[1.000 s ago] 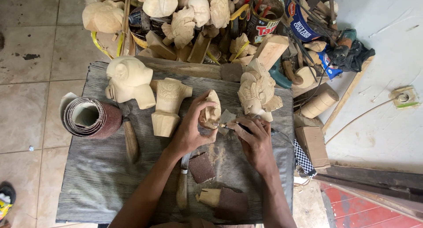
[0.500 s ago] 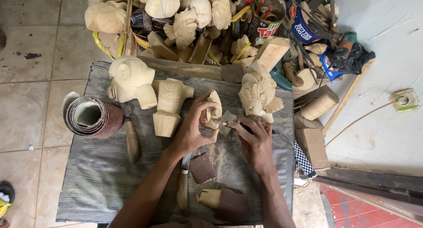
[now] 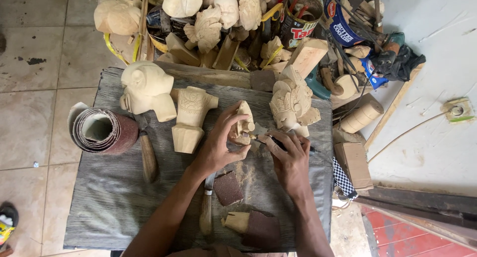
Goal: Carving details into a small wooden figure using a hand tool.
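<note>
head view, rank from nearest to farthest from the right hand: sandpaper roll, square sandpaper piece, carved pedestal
From the right hand:
1. Square sandpaper piece, lower left of the hand, by the left forearm.
2. Carved pedestal, upper left, past the left hand.
3. Sandpaper roll, at the table's left edge.

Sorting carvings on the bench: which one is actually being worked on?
The small pale carving gripped in the left hand; the right hand holds a thin tool to it. The others stand untouched.
</note>
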